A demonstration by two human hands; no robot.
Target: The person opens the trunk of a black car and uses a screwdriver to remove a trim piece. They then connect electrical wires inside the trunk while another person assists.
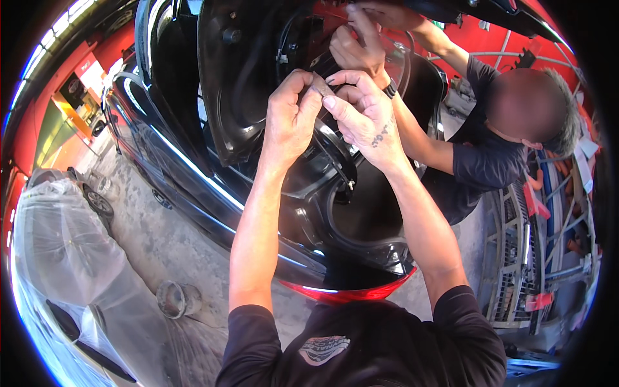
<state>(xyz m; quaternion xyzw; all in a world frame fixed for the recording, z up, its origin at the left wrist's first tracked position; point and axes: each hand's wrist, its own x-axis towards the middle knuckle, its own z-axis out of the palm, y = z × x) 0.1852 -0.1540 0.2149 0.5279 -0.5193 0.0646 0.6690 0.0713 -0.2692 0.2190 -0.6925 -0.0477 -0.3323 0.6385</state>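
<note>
Both my hands are raised together over the open rear of a black car (187, 174). Between their fingertips is a small, thin, grey-brown piece (321, 84), too small to name. My left hand (290, 122) pinches one end of it between thumb and forefinger. On the other end, the thumb and forefinger of my right hand (369, 126) close in the same way. Just beyond my right hand is a co-worker's hand (356, 50), up near the car's dark inner panel. Below my wrists lies the dark opening of the trunk (367, 200).
A co-worker in a dark shirt (480, 155) leans in from the right, one arm close to mine. The red tail light (348, 295) is near my body. To the left stand a plastic-covered car (71, 238) and a bucket (177, 298); a metal rack (509, 258) stands right.
</note>
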